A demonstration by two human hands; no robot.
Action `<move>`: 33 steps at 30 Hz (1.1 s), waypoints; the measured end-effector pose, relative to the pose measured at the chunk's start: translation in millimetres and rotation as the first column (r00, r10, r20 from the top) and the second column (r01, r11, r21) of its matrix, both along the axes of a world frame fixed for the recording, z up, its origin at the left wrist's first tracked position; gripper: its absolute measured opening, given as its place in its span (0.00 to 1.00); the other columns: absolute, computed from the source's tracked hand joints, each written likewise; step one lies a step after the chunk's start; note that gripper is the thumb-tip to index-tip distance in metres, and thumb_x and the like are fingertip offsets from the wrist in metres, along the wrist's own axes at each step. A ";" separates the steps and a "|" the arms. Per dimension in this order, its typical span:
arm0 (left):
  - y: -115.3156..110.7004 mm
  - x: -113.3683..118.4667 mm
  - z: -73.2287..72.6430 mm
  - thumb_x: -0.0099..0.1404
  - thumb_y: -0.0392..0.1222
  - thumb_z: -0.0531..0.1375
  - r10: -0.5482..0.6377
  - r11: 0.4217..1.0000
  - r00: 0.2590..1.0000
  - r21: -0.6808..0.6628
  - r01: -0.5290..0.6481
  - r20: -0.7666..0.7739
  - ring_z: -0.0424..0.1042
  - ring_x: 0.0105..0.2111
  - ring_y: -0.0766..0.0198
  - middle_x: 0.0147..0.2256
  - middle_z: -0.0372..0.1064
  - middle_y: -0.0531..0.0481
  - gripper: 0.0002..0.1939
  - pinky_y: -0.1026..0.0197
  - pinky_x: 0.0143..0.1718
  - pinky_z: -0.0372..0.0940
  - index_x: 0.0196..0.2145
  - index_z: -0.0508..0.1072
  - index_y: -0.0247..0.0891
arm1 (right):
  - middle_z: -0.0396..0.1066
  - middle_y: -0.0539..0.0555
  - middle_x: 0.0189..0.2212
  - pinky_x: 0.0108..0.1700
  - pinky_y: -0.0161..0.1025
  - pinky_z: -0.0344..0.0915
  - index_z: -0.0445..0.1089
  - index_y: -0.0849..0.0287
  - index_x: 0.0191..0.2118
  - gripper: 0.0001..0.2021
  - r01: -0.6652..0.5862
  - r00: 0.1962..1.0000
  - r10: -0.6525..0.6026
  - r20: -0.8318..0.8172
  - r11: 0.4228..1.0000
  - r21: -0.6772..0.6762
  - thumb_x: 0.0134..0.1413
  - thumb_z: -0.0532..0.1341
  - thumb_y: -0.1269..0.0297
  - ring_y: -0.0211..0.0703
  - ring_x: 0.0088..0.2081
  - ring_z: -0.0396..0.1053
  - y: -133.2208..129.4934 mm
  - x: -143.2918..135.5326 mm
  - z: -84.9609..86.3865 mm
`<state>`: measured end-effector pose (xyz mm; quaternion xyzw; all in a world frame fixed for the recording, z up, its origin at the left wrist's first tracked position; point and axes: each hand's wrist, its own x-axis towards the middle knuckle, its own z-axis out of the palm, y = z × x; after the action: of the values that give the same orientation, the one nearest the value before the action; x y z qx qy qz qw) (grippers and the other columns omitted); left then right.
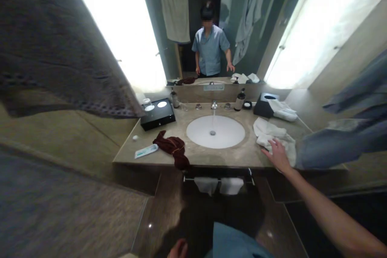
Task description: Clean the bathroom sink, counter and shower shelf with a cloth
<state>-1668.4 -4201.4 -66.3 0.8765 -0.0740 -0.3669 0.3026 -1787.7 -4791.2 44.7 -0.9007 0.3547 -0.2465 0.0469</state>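
Observation:
My right hand [278, 155] reaches over the right side of the counter, fingers spread, at the near edge of a crumpled white cloth [272, 131]. Whether the fingertips touch the cloth or hover just above it, I cannot tell. Low in the view, my left hand [177, 248] hangs by my body, partly cut off by the frame, its fingers loosely bent and nothing visible in them. Between them and the mirror lies the white oval sink [193, 133], with a thin stream of water falling from the tap [214, 105].
Left of the sink are a dark brown cloth [172, 145], a flat white packet [146, 151] and a black box [157, 115]. Behind stand pump bottles [240, 100]. A tissue box [263, 105] and blue clothing [326, 149] are at right. Small towels [231, 186] hang below the counter.

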 end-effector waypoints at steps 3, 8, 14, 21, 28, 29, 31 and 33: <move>-40.0 45.6 26.1 0.57 0.63 0.53 -0.008 0.977 0.999 -0.215 0.016 0.037 0.78 0.50 0.51 0.46 0.80 0.43 0.30 0.55 0.54 0.71 0.45 0.78 0.40 | 0.46 0.72 0.69 0.60 0.68 0.58 0.58 0.63 0.67 0.36 0.317 0.942 -0.299 -0.154 0.943 0.104 0.62 0.55 0.43 0.74 0.66 0.50 -66.4 23.2 3.3; -104.1 143.0 75.0 0.58 0.64 0.58 0.117 0.965 0.945 -0.259 -0.036 0.304 0.75 0.51 0.46 0.51 0.74 0.37 0.33 0.45 0.55 0.70 0.50 0.74 0.36 | 0.49 0.67 0.67 0.58 0.63 0.61 0.62 0.54 0.66 0.29 0.502 0.858 -0.442 -0.262 0.830 0.243 0.62 0.57 0.49 0.70 0.62 0.56 -78.8 42.1 -40.3; -218.5 277.3 92.7 0.63 0.57 0.61 0.072 0.997 0.653 -0.051 -0.051 0.754 0.55 0.64 0.31 0.63 0.54 0.26 0.34 0.27 0.60 0.57 0.60 0.66 0.32 | 0.58 0.69 0.61 0.56 0.59 0.64 0.69 0.60 0.60 0.25 0.425 0.892 -0.399 -0.214 0.901 0.091 0.58 0.56 0.60 0.67 0.59 0.61 -92.6 10.8 -56.2; -311.6 289.6 116.6 0.57 0.38 0.60 0.107 0.949 0.913 -0.316 0.025 0.393 0.73 0.47 0.48 0.42 0.72 0.43 0.09 0.42 0.56 0.67 0.37 0.72 0.40 | 0.55 0.67 0.66 0.66 0.66 0.54 0.62 0.56 0.63 0.32 0.157 0.944 -0.269 0.191 0.876 0.456 0.58 0.58 0.44 0.67 0.68 0.52 8.4 120.5 -13.9; -426.3 263.2 117.2 0.65 0.43 0.62 -0.302 0.740 0.887 -0.501 0.450 0.350 0.58 0.67 0.49 0.66 0.56 0.33 0.32 0.42 0.67 0.58 0.64 0.61 0.36 | 0.71 0.59 0.55 0.60 0.56 0.68 0.64 0.55 0.61 0.27 -0.231 0.958 -0.090 0.273 0.326 0.917 0.58 0.60 0.53 0.55 0.55 0.71 11.2 295.6 -43.8; -426.7 289.1 104.2 0.67 0.44 0.60 -0.244 0.785 0.859 -0.429 0.448 0.451 0.58 0.67 0.47 0.66 0.56 0.32 0.29 0.40 0.66 0.58 0.63 0.62 0.35 | 0.69 0.61 0.57 0.62 0.58 0.65 0.65 0.56 0.61 0.28 -0.211 0.977 0.075 0.201 0.499 0.841 0.55 0.62 0.60 0.57 0.57 0.69 -20.8 304.3 -56.2; -411.7 349.8 75.8 0.69 0.43 0.57 -0.125 0.885 0.760 -0.275 0.376 0.638 0.61 0.64 0.44 0.62 0.61 0.29 0.22 0.37 0.64 0.60 0.57 0.68 0.32 | 0.61 0.63 0.65 0.65 0.65 0.58 0.68 0.57 0.61 0.31 -0.272 0.919 0.388 -0.062 0.742 0.613 0.49 0.63 0.70 0.63 0.64 0.59 -78.3 310.3 -86.5; -387.4 403.5 52.8 0.70 0.44 0.57 -0.109 0.943 0.622 -0.117 0.311 0.775 0.61 0.63 0.41 0.60 0.62 0.25 0.23 0.36 0.63 0.60 0.57 0.68 0.27 | 0.52 0.63 0.70 0.66 0.70 0.53 0.69 0.55 0.62 0.33 -0.396 0.771 0.565 -0.294 0.787 0.474 0.47 0.63 0.74 0.69 0.69 0.49 -105.0 301.5 -117.3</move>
<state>-1264.9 -4588.8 -13.5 0.8905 -0.3401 0.0125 0.3020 -1486.2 -4896.2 -72.5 -0.9654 0.1498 0.0493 0.2079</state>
